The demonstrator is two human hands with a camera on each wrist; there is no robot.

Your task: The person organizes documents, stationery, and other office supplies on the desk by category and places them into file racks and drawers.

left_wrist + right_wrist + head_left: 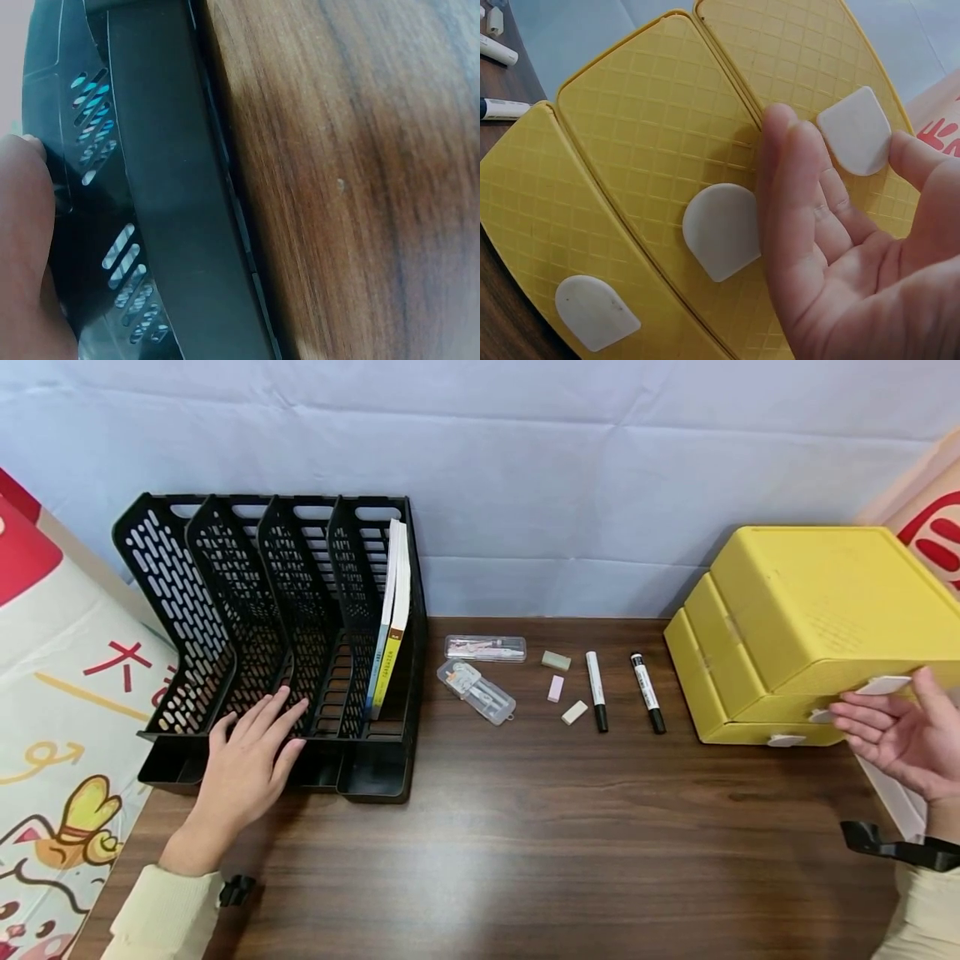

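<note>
My left hand (251,768) lies with spread, nearly straight fingers over the front edge of a black desktop file rack (341,610). In the left wrist view, part of that hand (26,247) shows beside the rack's dark front wall (169,165). At the far right, my right hand (903,735) is at a yellow drawer box (862,602). Its thumb and fingertips pinch the sides of the top drawer's white handle (856,133). Below it, the middle drawer's handle (724,229) is partly behind the fingers. The bottom handle (596,311) is untouched. All drawers look closed.
Two books (392,618) stand in the rack's right slot. Between rack and drawers, the wooden table (525,827) holds a flat clear case (485,648), another clear case (477,692), three erasers (555,688), a white marker (596,689) and another marker (648,692).
</note>
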